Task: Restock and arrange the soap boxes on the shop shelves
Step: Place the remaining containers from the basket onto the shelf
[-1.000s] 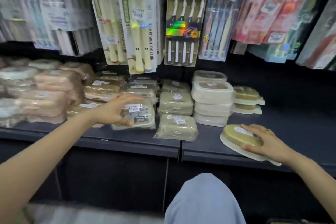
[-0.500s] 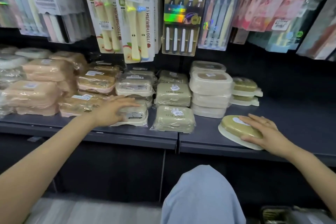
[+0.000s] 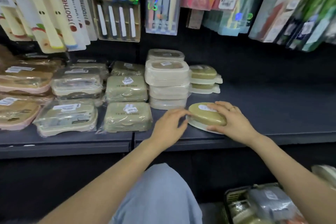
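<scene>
Both hands grip one oval soap box [image 3: 206, 115]: the right hand [image 3: 234, 122] curls over its far side, and the left hand [image 3: 168, 126] touches its near end. It sits at the front of the shelf [image 3: 272, 107]. A basket [image 3: 258, 205] near the knee holds more. Behind, stacks [image 3: 167, 82] look neat, but bare shelf waits on the right.

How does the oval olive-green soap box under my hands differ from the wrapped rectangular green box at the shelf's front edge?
The oval olive-green soap box is rounded and sits on a pale tray; the rectangular green soap box is boxy, sealed in crinkled clear film. The oval one is touched by the left hand and right hand; the rectangular one lies untouched. Both are green, carry white stickers and rest on the dark shelf.
</scene>
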